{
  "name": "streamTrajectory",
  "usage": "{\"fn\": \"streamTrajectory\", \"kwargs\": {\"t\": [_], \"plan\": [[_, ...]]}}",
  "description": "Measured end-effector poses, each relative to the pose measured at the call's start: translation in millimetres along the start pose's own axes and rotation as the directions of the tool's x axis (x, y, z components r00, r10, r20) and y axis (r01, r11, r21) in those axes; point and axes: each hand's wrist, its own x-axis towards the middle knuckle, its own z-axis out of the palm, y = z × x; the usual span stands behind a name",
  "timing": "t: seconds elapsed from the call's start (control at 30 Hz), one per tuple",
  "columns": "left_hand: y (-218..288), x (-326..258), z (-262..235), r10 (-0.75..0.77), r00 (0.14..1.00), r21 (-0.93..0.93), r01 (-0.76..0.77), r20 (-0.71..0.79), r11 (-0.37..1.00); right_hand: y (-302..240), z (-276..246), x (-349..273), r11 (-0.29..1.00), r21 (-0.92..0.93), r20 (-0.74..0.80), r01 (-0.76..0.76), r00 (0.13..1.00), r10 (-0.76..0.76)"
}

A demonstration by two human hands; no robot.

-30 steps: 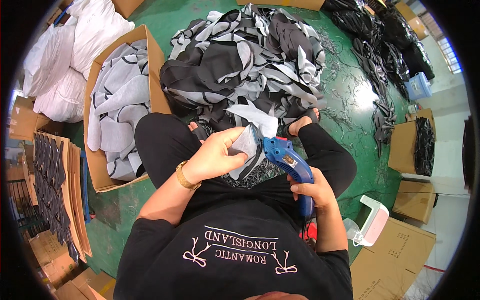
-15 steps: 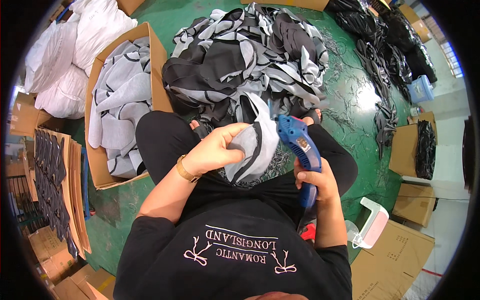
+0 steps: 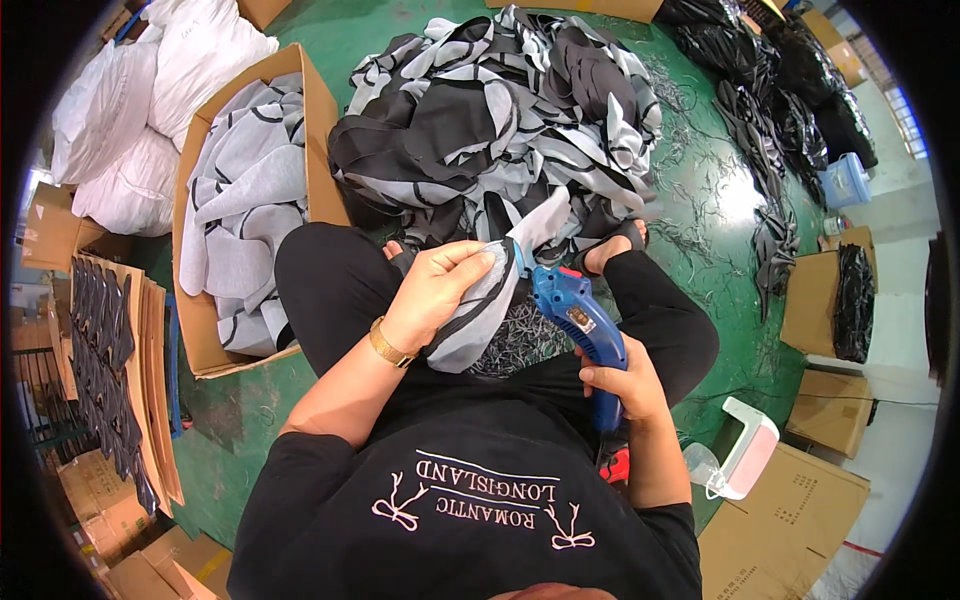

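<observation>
Pinched between the thumb and fingers of my left hand is a grey fabric piece with a black stripe. It hangs above my lap, and a pale flap of it stretches up and right past the fingertips. My right hand is wrapped round the handle of a blue electric fabric cutter. The cutter's head meets the fabric's edge just right of my left fingertips; its blade is hard to make out there. Thin dark and grey trimmings lie under the fabric, between my legs.
A large heap of grey and black fabric pieces lies ahead, beyond my feet. At left stands a cardboard box of grey pieces, with white sacks behind. Scraps litter the green floor at right. A pink-and-white device stands at lower right.
The cutter has moved left and toward me, its head now against the fabric. My left hand has shifted slightly, and the fabric's pale flap now points to the upper right.
</observation>
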Motion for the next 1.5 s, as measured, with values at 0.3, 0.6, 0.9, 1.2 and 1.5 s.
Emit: {"fn": "streamTrajectory", "kwargs": {"t": [0.3, 0.6, 0.9, 1.2, 1.5], "plan": [[-6, -1, 1, 0.142, 0.99, 0.119, -0.14, -0.017, 0.983, 12, -1, -4, 0.997, -0.022, 0.044, -0.076, 0.996, 0.077], [4, -9, 3, 0.28, 0.96, 0.335, -0.271, 0.023, 0.902, 14, -2, -4, 0.997, 0.008, 0.072, -0.079, 0.994, 0.079], [5, -11, 5, 0.351, 0.93, 0.479, -0.357, 0.107, 0.802, 15, -4, -6, 0.996, 0.041, 0.062, -0.075, 0.995, 0.072], [16, -7, 2, 0.447, 0.868, 0.596, -0.481, 0.217, 0.644, -3, -9, 6, 0.991, 0.074, 0.117, -0.111, 0.988, 0.102], [11, -3, -25, 0.509, 0.861, 0.571, -0.424, 0.014, 0.703, -24, -1, 18, 0.975, 0.203, -0.05, 0.092, 0.995, -0.084]]}}
